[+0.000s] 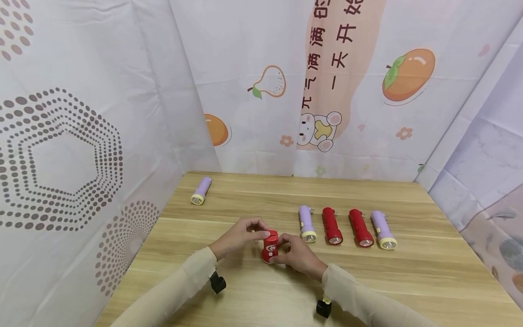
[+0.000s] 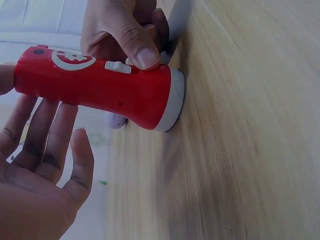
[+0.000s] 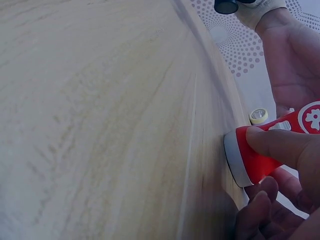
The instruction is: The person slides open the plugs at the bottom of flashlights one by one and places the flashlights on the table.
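A red flashlight (image 1: pixel 270 248) with a white rim stands lens-down on the wooden table (image 1: pixel 261 295). Its white slide switch and round white emblem show in the left wrist view. My left hand (image 1: pixel 247 235) holds the tail end at the top, thumb on one side and fingers along the other. Low down by the head, my right hand (image 1: pixel 301 255) grips the body, its thumb (image 3: pixel 272 142) pressed just above the white rim. The lens itself is hidden against the tabletop.
To the right lie a purple flashlight (image 1: pixel 305 222), two red flashlights (image 1: pixel 331 225) (image 1: pixel 359 227) and another purple flashlight (image 1: pixel 382 229), side by side. One more purple flashlight (image 1: pixel 202 188) lies at the back left. Printed curtains (image 1: pixel 245 45) hang behind the table and at its sides.
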Tool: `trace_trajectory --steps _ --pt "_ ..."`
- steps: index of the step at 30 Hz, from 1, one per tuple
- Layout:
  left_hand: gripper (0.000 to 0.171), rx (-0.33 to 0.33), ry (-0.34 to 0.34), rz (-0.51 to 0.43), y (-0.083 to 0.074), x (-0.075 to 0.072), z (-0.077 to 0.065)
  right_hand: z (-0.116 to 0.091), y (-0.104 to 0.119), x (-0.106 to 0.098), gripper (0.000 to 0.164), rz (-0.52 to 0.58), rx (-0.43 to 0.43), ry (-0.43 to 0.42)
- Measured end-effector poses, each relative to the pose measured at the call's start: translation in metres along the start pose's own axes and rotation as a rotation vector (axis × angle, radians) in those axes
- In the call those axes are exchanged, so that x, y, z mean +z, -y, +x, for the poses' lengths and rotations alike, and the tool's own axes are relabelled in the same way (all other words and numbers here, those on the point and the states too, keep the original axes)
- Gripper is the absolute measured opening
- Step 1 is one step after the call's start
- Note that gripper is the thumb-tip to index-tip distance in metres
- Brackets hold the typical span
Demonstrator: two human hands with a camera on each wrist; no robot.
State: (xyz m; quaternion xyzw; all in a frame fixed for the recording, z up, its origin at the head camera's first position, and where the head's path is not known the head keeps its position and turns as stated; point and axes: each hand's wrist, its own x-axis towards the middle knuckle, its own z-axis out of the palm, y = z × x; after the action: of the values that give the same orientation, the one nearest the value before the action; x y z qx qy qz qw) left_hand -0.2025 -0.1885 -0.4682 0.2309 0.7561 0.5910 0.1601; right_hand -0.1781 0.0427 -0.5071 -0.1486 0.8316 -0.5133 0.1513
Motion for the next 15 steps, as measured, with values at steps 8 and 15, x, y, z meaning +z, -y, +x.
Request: trace_trajectory --steps 8,15 --pt "0.014 0.007 -0.029 0.038 0.0000 0.0036 0.0009 -0.0002 -0.0018 0.0007 0.038 0.007 0.003 0.003" --pt "0.014 0.012 -0.047 0.047 0.0003 0.0051 0.0013 -0.0018 0.0014 0.0013 0.040 0.016 -0.007 -0.001"
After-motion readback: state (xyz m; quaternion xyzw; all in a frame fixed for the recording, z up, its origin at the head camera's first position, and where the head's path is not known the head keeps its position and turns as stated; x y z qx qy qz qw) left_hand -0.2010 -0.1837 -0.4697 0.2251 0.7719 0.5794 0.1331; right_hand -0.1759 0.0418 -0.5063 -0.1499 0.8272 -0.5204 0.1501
